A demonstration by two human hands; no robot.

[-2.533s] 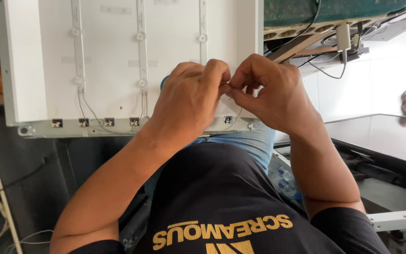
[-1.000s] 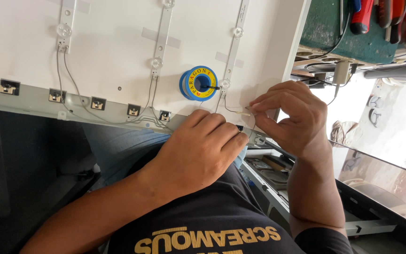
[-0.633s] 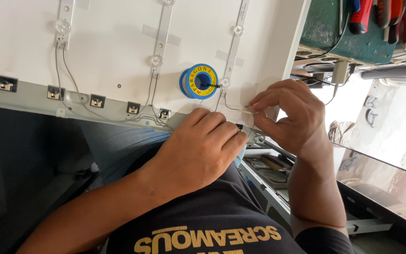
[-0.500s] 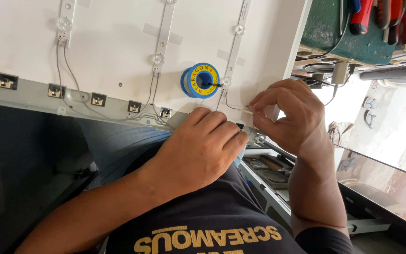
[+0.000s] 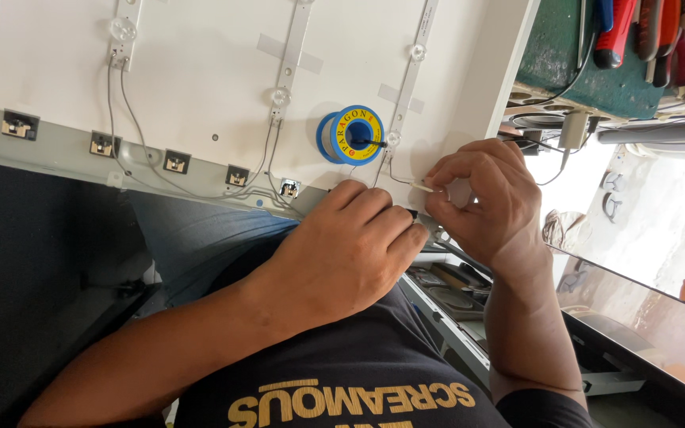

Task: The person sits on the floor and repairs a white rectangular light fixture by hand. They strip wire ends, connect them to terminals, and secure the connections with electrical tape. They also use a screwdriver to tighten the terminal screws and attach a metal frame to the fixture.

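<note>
My left hand lay knuckles up, fingers curled down against the lower edge of the white panel; what it gripped underneath, I could not tell. My right hand sat just beside it, wrist bent, thumb and forefinger pinched on a thin wire that ran between the two hands. The panel was smooth and matt, crossed by narrow pale strips with small round lenses, and grey wires trailed toward a metal rim with small square clips left of my hands. Just above my left knuckles stood a blue spool with a round yellow label. Red-handled tools hung beyond my right hand.
</note>
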